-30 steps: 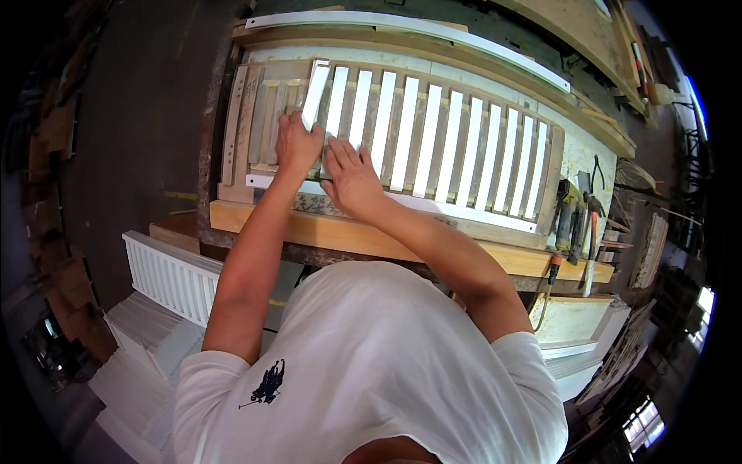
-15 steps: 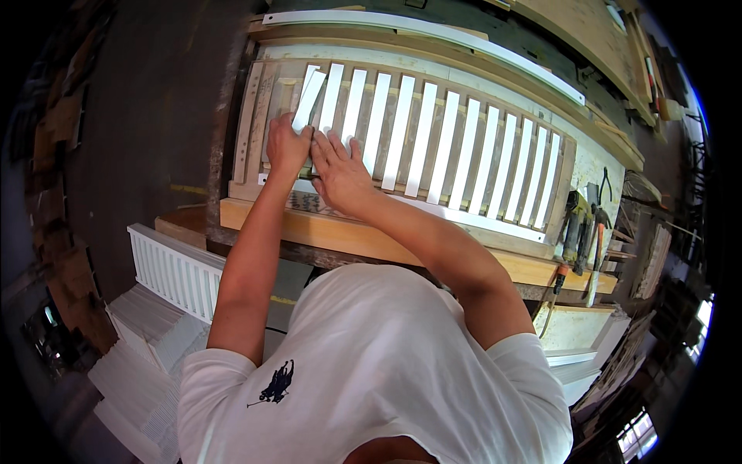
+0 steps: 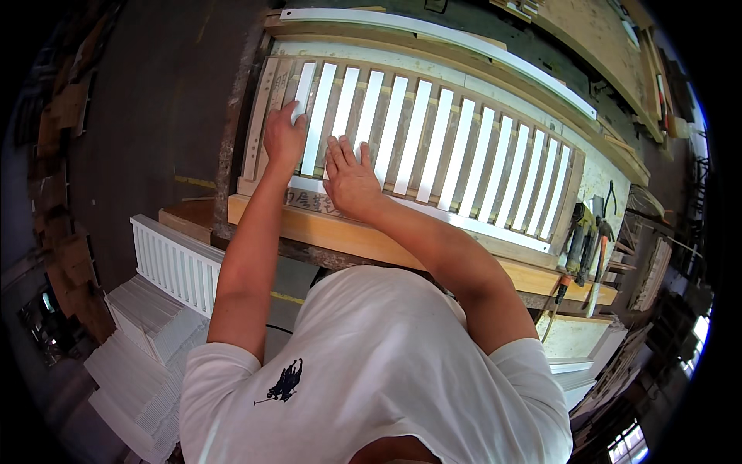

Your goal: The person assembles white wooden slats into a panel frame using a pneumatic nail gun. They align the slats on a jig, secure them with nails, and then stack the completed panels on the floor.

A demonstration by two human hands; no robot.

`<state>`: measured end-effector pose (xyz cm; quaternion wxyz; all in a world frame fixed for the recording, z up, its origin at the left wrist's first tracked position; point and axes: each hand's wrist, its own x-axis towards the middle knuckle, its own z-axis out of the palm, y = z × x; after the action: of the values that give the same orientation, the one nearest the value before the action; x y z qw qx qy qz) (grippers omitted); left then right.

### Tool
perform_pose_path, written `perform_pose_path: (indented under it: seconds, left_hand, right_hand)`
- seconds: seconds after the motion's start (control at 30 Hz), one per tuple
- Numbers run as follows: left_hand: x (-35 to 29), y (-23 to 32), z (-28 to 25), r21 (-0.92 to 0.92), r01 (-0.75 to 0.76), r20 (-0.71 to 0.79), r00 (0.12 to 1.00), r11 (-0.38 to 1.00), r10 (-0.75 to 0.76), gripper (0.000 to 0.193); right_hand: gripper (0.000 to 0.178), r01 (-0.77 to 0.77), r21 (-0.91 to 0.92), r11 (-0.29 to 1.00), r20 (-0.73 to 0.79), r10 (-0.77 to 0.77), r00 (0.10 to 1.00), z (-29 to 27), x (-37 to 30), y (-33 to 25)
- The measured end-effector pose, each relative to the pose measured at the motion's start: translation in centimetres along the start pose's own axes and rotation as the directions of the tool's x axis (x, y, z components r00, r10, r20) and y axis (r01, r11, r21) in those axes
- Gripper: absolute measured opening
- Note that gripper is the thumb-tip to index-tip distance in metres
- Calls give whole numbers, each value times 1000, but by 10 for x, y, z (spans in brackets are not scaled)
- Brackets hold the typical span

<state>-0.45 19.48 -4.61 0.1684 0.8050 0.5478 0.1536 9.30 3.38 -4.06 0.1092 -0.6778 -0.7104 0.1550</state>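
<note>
Head view: left hand (image 3: 284, 139) is at the leftmost flat white slat (image 3: 306, 81), thumb and forefinger about its lower part; can't tell if they pinch it. Slat lies in the brown wooden jig frame (image 3: 260, 116), left end of a spaced row. Right hand (image 3: 352, 178) palm down, fingers slightly spread over neighbouring slats. Long white rail (image 3: 495, 229) runs along the slats' near ends. Black-headed hammer (image 3: 601, 251) sits right of the frame.
</note>
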Motion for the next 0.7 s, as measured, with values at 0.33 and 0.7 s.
perform_pose_path:
  seconds: [0.33,0.7]
  left_hand:
    - [-9,-16,18,116,-238,-190,948,964,256,28]
    - [39,18,19,249,-349,-8,932,903,362,71]
  right_hand:
    - [57,-1,27,1000,19,0,1000,-2,-2,2]
    - [59,12,66,998,-29,-10,1000,-2,-3,0]
